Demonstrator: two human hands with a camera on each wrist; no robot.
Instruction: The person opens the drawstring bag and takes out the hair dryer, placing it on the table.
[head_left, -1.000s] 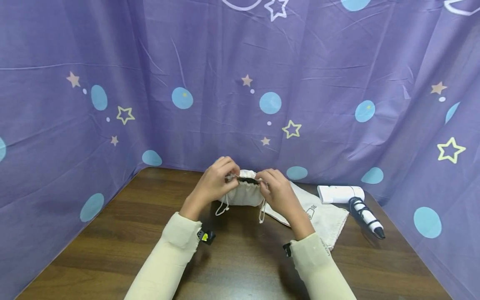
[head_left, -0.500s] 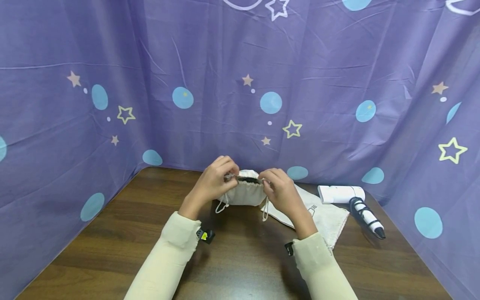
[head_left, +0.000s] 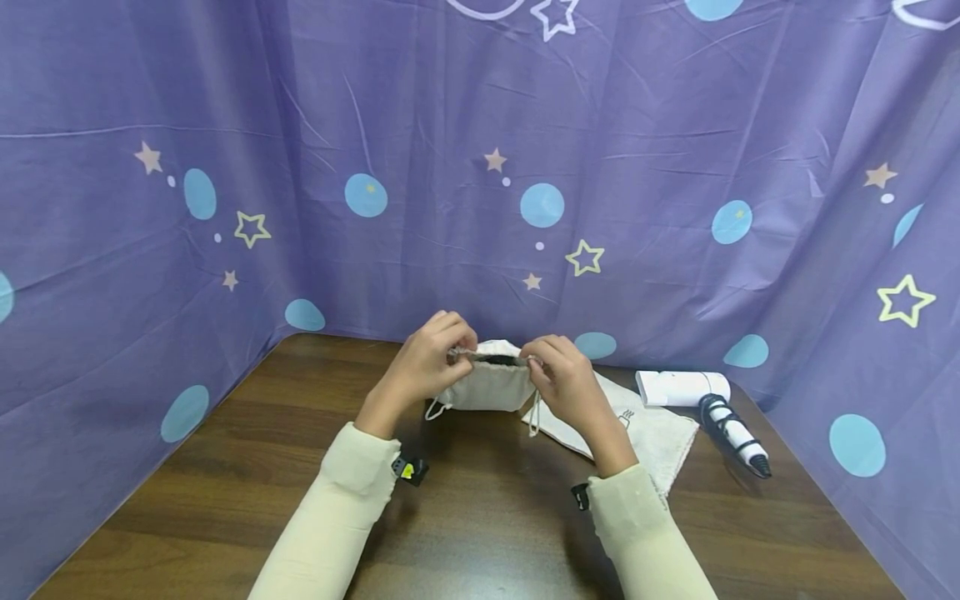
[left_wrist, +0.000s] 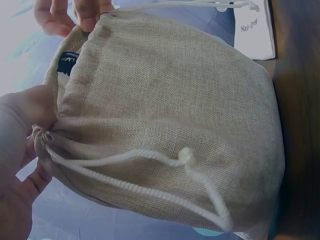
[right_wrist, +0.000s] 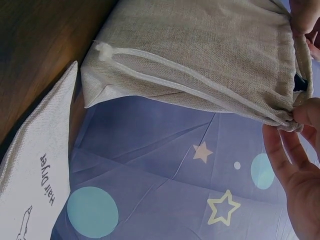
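A cream drawstring bag (head_left: 491,390) stands on the table with its mouth spread. My left hand (head_left: 427,360) pinches the gathered rim at one corner, thumb and fingers on either side of the cloth. At the opposite corner my right hand (head_left: 567,379) grips the rim the same way. White drawstrings hang from both corners; a knotted cord (left_wrist: 127,185) loops down the bag's side in the left wrist view. Inside the mouth, a black object (left_wrist: 67,62) shows in part, the rest hidden by the cloth.
A flat white cloth bag (head_left: 656,437) printed "Hair Dryer" (right_wrist: 47,180) lies right of the standing bag, partly under my right arm. Behind it is a white hair dryer (head_left: 682,388) with black cord round its handle (head_left: 738,435). A purple curtain (head_left: 450,167) encloses the table.
My right hand has shifted slightly right and the bag's mouth is stretched wider. The hanging cords have swung a little. The flat bag and hair dryer stay put.
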